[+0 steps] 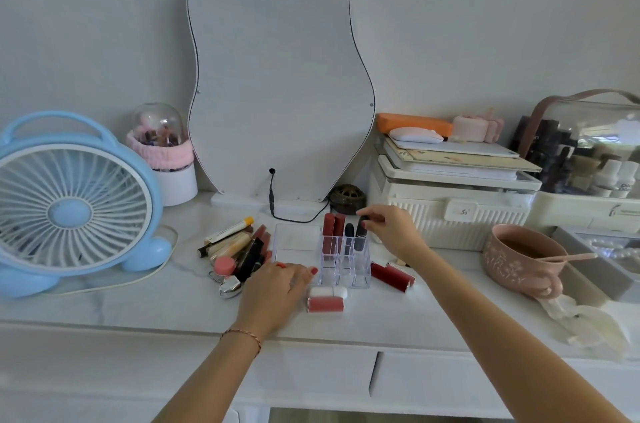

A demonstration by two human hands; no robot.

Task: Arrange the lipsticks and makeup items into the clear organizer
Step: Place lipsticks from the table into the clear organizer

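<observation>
While right hand (pixel 388 225) pinches a dark lipstick (pixel 361 230) into organizer's (pixel 343 259) 1 o'clock slot, left hand (pixel 277 287), flat, prob. steadies it; next: release, grab another.

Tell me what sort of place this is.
Most likely a dressing table in a home, perhaps a bedroom: a tall curvy mirror leans against the wall, loose lipsticks and tubes lie on the white marble-look top, and a clear organizer holds more lipsticks.

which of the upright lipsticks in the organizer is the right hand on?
The black lipstick in the rightmost back slot; the right hand pinches its cap. The other black one and two red tubes stand untouched to its left.
</observation>
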